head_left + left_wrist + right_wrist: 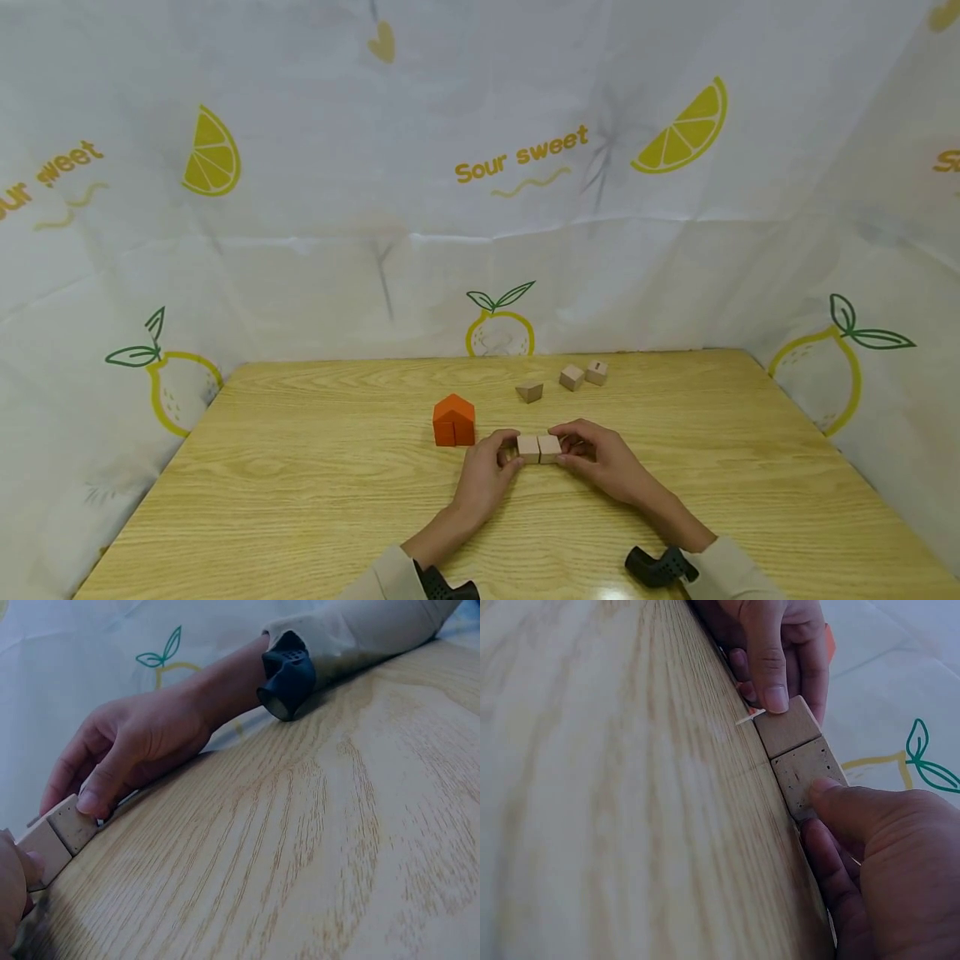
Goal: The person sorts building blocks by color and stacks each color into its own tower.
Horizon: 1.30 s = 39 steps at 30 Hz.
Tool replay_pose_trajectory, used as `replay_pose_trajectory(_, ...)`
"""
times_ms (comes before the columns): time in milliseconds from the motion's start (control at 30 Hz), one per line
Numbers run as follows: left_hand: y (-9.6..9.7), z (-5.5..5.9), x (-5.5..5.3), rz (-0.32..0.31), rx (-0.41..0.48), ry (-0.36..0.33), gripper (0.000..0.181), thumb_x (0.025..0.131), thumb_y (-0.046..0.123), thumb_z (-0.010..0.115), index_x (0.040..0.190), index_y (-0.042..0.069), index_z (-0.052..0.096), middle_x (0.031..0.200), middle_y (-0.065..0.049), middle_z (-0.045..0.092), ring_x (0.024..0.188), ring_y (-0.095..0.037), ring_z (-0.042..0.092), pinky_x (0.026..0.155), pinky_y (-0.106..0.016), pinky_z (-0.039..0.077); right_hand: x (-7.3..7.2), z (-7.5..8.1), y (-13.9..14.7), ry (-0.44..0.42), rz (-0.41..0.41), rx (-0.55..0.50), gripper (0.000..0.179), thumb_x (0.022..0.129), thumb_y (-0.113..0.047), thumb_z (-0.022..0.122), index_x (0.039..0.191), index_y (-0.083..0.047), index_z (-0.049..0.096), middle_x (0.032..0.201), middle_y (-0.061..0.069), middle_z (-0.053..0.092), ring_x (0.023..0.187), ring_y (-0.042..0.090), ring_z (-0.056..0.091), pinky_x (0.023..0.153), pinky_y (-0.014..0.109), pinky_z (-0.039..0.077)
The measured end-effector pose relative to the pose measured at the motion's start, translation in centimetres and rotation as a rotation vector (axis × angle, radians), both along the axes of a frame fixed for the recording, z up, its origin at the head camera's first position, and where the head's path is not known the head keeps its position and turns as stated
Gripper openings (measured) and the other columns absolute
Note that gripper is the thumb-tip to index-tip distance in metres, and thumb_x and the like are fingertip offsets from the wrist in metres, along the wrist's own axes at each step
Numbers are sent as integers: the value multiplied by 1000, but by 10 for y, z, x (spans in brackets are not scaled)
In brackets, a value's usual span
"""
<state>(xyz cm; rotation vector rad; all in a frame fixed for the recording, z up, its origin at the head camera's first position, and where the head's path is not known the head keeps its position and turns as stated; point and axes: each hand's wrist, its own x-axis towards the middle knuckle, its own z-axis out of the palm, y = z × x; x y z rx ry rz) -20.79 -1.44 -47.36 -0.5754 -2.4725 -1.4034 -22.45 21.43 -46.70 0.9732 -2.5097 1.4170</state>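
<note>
Two plain wooden blocks stand side by side on the table in the head view, the left block [528, 450] against the right block [550, 449]. My left hand [483, 482] grips the left block from its outer side, thumb on the near face. From the other side my right hand [611, 463] pinches the right block between thumb and fingers. Seen from the right wrist, a thin seam parts the left block [789, 729] from the right block [804, 771], whose face has small dark specks. The left wrist view shows the right thumb pressing on that speckled block [73, 825].
An orange house-shaped stack of blocks [453, 423] stands just left of my hands. Farther back lie a wooden triangular block [529, 391], a wooden cube [572, 377] and another cube with a dark slot [597, 372]. A lemon-printed sheet [337, 283] hangs behind the table.
</note>
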Motion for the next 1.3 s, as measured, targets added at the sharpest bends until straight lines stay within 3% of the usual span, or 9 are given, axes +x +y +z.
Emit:
replay_pose_trajectory(300,0,0,0,1,4,-3,34,83,5,73,116,1,64,66,5,50,56,-2,40,50,-21,37,1,3,-1,0,10,-2,36,90,-5,67,123,2,58,98,8,59,85,18,61,72,28,52)
replay_pose_trajectory(400,0,0,0,3,6,3,33,83,5,74,115,2,64,66,5,50,56,-2,40,50,-21,37,8,16,-6,-6,13,-2,36,89,0,66,123,6,57,97,13,59,85,23,61,72,30,52)
replay_pose_trajectory(500,1,0,0,7,3,7,33,83,5,74,115,2,64,65,5,50,56,-2,40,50,-21,37,8,17,-6,-6,15,4,36,89,0,65,123,7,57,98,13,59,85,23,61,72,30,52)
replay_pose_trajectory(633,1,1,0,9,2,1,33,83,5,74,115,2,65,65,5,50,55,-2,41,50,-20,37,0,4,-1,-19,11,8,38,89,-6,67,125,2,58,99,8,59,86,18,61,73,29,52)
replay_pose_trajectory(867,0,3,0,1,15,-16,33,84,6,74,115,2,64,65,4,51,55,-2,41,49,-20,37,-2,5,0,-48,14,-1,42,89,-11,68,128,2,56,100,10,59,87,18,60,73,29,51)
replay_pose_trajectory(1100,0,2,0,-4,23,-12,34,83,4,74,115,2,64,66,3,52,56,-2,42,49,-21,37,-2,9,0,-84,-19,-52,43,91,-11,66,129,5,53,113,18,59,90,22,62,76,31,52)
replay_pose_trajectory(1300,1,2,0,-2,13,2,33,82,3,74,114,0,64,68,2,54,57,-2,43,51,-21,39,-7,16,6,-81,-108,-78,41,92,-11,65,131,-1,54,118,18,59,96,25,62,79,32,51)
